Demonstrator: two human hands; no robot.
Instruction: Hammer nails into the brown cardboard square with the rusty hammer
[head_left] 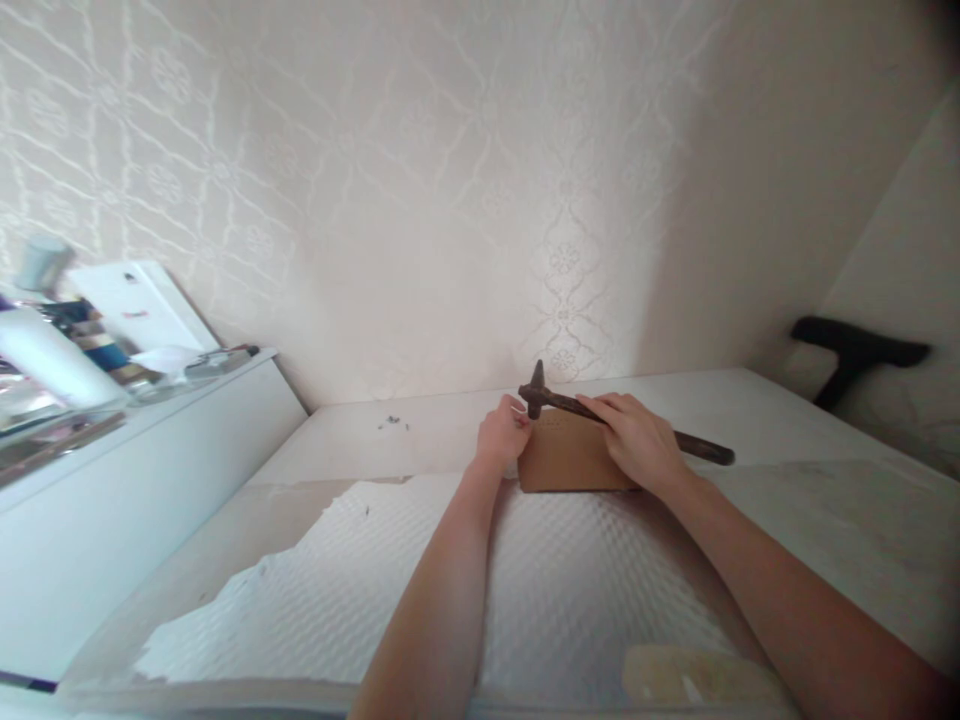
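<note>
My right hand (641, 435) is wrapped round the dark handle of a hammer (574, 404), whose head points left, just above a brown cardboard piece (574, 460). At the left edge of that cardboard, my left hand (504, 432) has its fingertips pinched together, close to the hammer head. What the pinch holds, if anything, is too small to make out. Small dark bits (393, 421), perhaps nails, lie on the white surface to the left of my left hand. Beneath my forearms spreads a textured white sheet (360, 560) with a ragged left edge.
A patterned wallpapered wall (450, 230) rises behind the work surface. On the left, a white cabinet (150, 490) bears a white box (142, 305) and assorted clutter. A black T-shaped object (859, 348) stands at the right near the wall.
</note>
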